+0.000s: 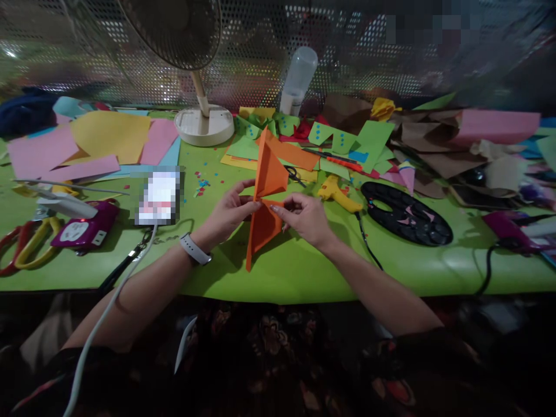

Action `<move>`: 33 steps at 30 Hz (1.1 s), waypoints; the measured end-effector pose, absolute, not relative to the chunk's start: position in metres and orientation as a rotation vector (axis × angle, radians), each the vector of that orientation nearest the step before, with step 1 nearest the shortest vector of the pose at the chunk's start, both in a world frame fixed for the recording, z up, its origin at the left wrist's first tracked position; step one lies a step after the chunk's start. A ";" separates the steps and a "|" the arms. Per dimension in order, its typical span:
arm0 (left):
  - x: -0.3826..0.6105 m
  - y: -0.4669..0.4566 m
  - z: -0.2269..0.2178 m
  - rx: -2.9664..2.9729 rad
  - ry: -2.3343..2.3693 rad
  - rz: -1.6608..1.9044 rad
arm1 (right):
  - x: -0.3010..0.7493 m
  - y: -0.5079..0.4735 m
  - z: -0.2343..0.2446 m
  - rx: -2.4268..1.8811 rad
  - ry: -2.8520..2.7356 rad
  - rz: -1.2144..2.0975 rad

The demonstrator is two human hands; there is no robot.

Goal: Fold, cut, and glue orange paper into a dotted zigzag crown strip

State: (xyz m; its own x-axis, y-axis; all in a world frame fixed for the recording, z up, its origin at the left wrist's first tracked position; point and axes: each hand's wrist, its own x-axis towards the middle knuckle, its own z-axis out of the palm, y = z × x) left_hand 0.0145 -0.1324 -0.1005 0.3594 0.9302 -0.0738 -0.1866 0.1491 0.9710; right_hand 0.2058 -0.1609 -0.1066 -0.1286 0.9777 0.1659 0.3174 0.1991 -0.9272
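A folded piece of orange paper (269, 174) stands on edge in front of me, with two flaps spreading to the right of its upright fold. My left hand (232, 211) grips it near the middle from the left, thumb against the fold; some fingers are hidden behind the paper. From the right, my right hand (306, 217) pinches the lower flap close to the gap between the two flaps. Just beyond lie small black-handled scissors (293, 172) and a yellow glue gun (341, 194).
A phone (158, 196) on a white cable lies left, beside a purple power strip (87, 226) and large scissors (39, 243). Right is a black palette (406, 213). Behind stand a fan (204, 124) and a clear bottle (299, 78) among coloured paper sheets (110, 133).
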 end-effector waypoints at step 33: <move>0.012 -0.130 -0.096 1.046 0.897 0.966 | 0.226 -0.156 -0.108 -0.912 -2.334 0.359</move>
State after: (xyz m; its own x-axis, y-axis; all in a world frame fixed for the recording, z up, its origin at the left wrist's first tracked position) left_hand 0.0121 -0.1301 -0.0959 0.3179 0.9387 -0.1331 -0.2021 0.2043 0.9578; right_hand 0.2258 -0.1564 -0.1079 -0.5833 0.6857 0.4353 0.5231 0.7272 -0.4445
